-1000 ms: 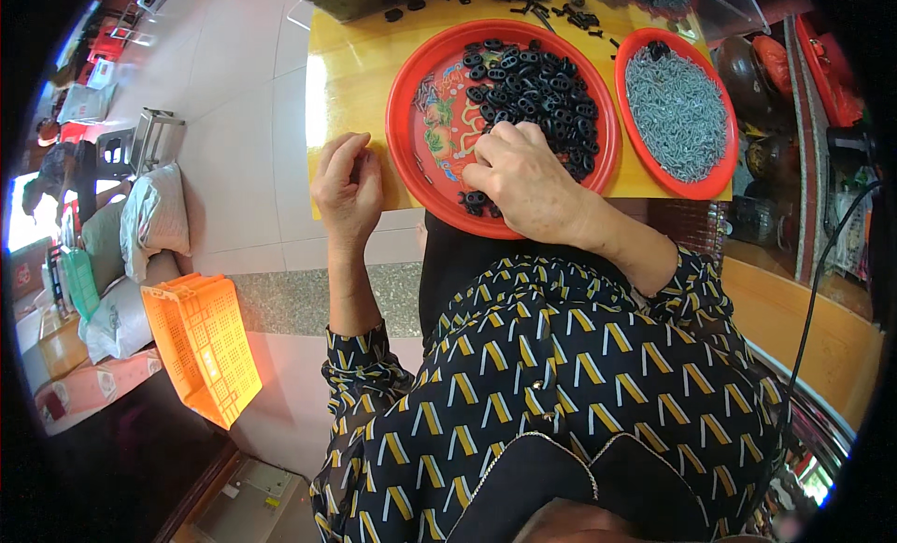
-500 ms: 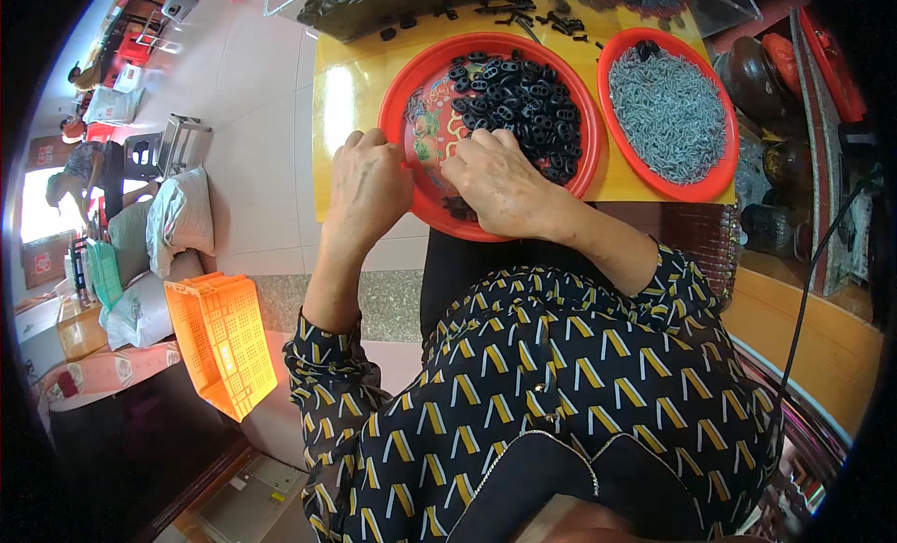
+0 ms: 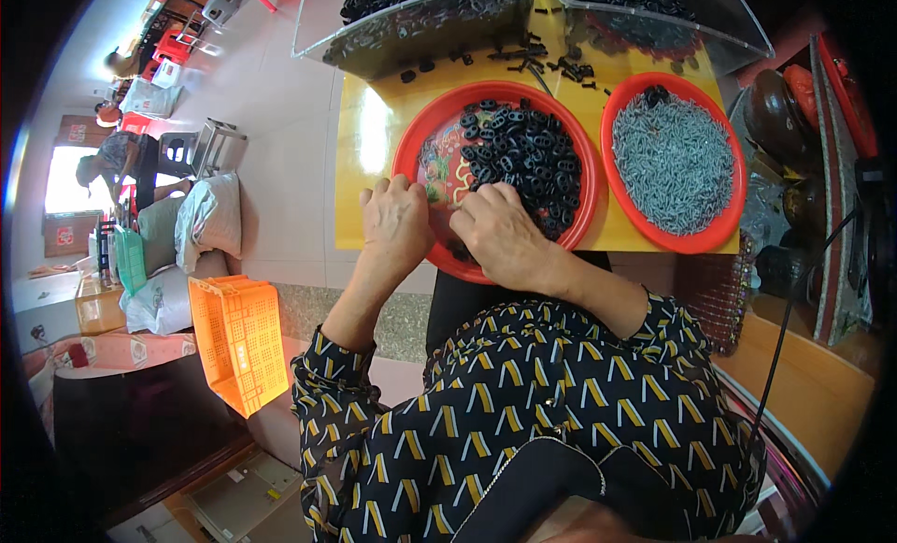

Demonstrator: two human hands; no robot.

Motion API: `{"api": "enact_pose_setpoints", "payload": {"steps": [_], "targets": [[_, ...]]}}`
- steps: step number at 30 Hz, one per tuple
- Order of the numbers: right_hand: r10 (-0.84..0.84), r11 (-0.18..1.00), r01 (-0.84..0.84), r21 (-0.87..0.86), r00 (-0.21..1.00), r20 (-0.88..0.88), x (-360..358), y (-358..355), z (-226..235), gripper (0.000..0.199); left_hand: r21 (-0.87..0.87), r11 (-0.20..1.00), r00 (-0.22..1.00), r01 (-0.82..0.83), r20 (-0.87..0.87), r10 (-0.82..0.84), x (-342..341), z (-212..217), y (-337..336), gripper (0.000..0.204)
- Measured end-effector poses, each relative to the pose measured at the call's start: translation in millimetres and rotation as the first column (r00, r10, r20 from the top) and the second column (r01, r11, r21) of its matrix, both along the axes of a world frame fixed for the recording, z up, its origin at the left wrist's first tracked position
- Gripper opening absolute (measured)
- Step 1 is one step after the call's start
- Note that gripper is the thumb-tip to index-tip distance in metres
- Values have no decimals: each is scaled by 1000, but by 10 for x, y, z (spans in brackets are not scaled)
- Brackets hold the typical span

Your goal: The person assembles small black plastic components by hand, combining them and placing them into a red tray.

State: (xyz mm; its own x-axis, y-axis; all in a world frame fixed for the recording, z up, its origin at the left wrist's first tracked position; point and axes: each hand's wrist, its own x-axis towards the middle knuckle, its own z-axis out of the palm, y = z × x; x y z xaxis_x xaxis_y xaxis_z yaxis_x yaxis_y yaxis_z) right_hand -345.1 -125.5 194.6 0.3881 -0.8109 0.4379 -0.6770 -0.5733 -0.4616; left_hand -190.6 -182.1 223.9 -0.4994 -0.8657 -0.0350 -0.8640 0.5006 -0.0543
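Observation:
A round red tray (image 3: 403,162) on the yellow table holds a heap of small black plastic parts (image 3: 528,160), each with holes through it. My left hand (image 3: 397,223) is closed at the tray's near left rim, knuckles up. My right hand (image 3: 503,233) is closed over the tray's near part, beside the heap, its thumb and fingers bent together. Whatever sits in either hand is hidden by the fingers. To the right, an oval red tray (image 3: 608,155) is filled with small silvery screws (image 3: 675,174), with a couple of black pieces on top.
Two clear plastic bins (image 3: 439,24) of black parts stand at the table's far side. Loose black pieces (image 3: 570,71) lie before them. An orange crate (image 3: 238,342) and white sacks (image 3: 207,221) are to the left. Dark jars (image 3: 771,108) fill a right-hand shelf. Another person (image 3: 121,160) bends far left.
The whole view has shifted, so the table and trays appear lower and more of the bins shows. My hands remain closed, close together over the round tray's near side.

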Motion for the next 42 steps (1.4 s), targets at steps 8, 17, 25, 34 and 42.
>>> {"api": "enact_pose_setpoints", "payload": {"steps": [8, 17, 25, 34, 42], "targets": [[17, 999, -10, -37, 978, 207, -79, -16, 3, 11, -30, 995, 967, 97, -236, -101, -15, -35, 23, 12], [-363, 771, -283, 571, 542, 758, -310, -14, 93, 5, 428, 869, 65, 250, -903, 426, -203, -107, 236, 7], [-461, 734, -269, 623, 476, 749, -167, 104, 271, 6, 458, 721, -325, 520, -675, 663, -217, -168, 380, 22], [-482, 748, -272, 605, 405, 777, -186, 215, 335, 16, 434, 660, -391, 613, -559, 731, -204, -153, 441, 23], [-315, 892, -26, 451, 681, 661, -217, 256, 296, 12, 394, 672, -393, 627, -584, 710, -230, -186, 449, 24]]}}
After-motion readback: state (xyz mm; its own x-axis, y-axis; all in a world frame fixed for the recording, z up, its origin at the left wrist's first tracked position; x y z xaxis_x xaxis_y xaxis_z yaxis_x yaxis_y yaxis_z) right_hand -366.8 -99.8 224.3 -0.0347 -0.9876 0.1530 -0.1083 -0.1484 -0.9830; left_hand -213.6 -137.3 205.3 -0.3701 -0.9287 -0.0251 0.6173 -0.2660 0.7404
